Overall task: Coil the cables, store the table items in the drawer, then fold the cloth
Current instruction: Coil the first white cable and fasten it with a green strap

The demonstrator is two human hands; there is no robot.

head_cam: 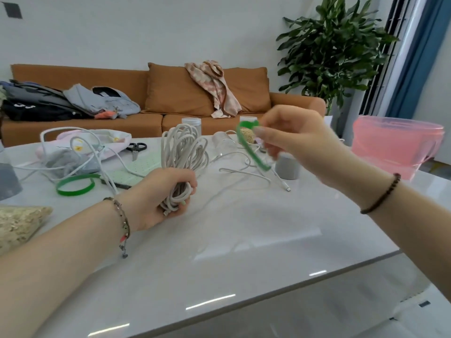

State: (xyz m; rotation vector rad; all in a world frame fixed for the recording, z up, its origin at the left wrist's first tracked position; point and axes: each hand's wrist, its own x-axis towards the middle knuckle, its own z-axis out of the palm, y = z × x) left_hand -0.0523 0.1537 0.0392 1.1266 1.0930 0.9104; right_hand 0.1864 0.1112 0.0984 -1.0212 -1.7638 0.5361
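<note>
My left hand (163,195) grips the lower end of a coiled white cable (183,152), which stands up above the table. My right hand (292,140) is raised to the right of the coil and pinches a green strap (251,148) that hangs down from my fingers. A second green strap (75,184) lies as a loop on the table at the left. Loose white cables (244,170) trail across the middle of the table. A pink and white cloth (97,142) lies bunched at the back left under more cable.
On the glossy white table (244,240) are black scissors (136,148), a green dotted pad (139,167), grey cylinders (288,167) and clear jars. A bag of flakes (17,225) lies at the left edge. A pink bucket (395,145) stands right; an orange sofa (170,98) is behind.
</note>
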